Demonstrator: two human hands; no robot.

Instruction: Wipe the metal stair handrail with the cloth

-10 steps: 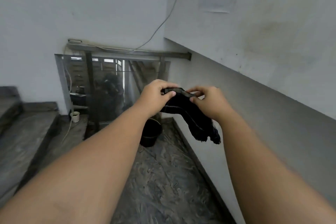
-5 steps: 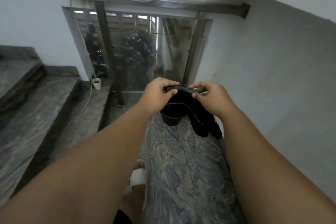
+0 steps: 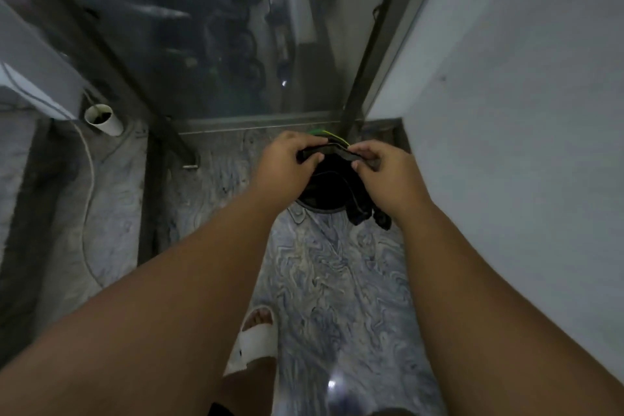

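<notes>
- The left hand and the right hand are close together, with both arms stretched out in front.
- Both hands pinch the top edge of the dark cloth with bent fingers and thumbs. The edge is pulled flat between them.
- The rest of the cloth hangs down under the hands, and its lumpy end is below the right wrist.
- Right under the hands a black bucket sits on the swirly grey stone floor.
- Just past the hands stands a glass panel with dark metal posts.
- Far to the left of the hands a white cup and a white cable are on the floor.
- Nearer the person than the hands, a foot in a white sandal stands on the floor.
- A pale wall is to the right of the hands.
</notes>
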